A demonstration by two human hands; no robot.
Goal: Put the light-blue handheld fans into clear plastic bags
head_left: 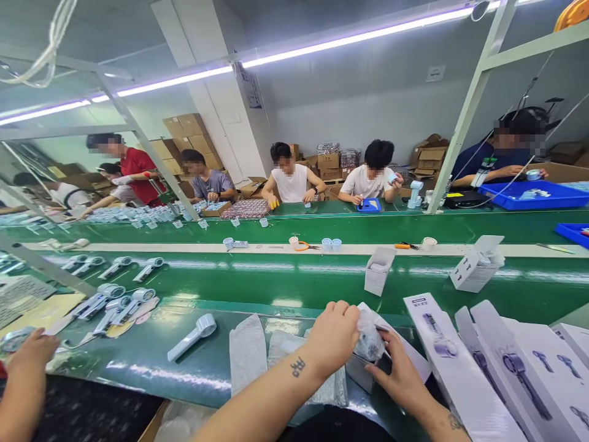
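My left hand is closed on a bubble-wrapped item at the mouth of a small white box. The wrapping hides most of what is inside. From the right, my right hand grips that box, thumb and fingers at its open end. Left of my forearm, flat bubble-wrap bags lie on the green bench, some partly under the arm. A pale blue handheld fan rests farther left. Close to my right hand lean white cartons printed with fan pictures.
Across the green conveyor, two open white boxes stand upright. Several fans lie at left, near a co-worker's hand. Pliers and small cups lie on the pale strip. Several people work on the far side.
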